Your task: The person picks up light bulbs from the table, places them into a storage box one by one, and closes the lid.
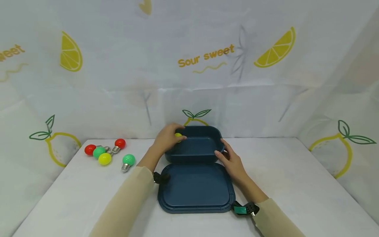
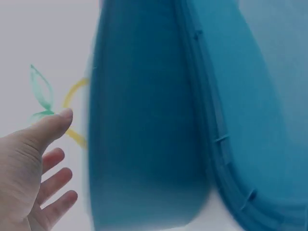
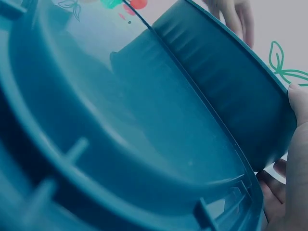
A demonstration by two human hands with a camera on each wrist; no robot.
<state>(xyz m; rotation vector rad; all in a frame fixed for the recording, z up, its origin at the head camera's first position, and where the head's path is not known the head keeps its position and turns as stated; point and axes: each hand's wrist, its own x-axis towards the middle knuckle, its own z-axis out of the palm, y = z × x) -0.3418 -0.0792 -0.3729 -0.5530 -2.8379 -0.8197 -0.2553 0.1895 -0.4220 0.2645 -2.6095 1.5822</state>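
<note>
A dark blue lunch box stands at the table's back, its opening facing me. My left hand hovers over the box's left end; its thumb and fingers are spread apart in the left wrist view. Behind the thumb shows a yellow light bulb, at the box's left side; whether the hand touches it is unclear. My right hand grips the box's right end, with the thumb on the rim and fingers against the outside. Before the box lies its blue lid.
On the left of the table lie more bulbs: a red one, another red one, a yellow one, and green ones, including a separate green bulb. A lemon-printed white cloth hangs close behind the box.
</note>
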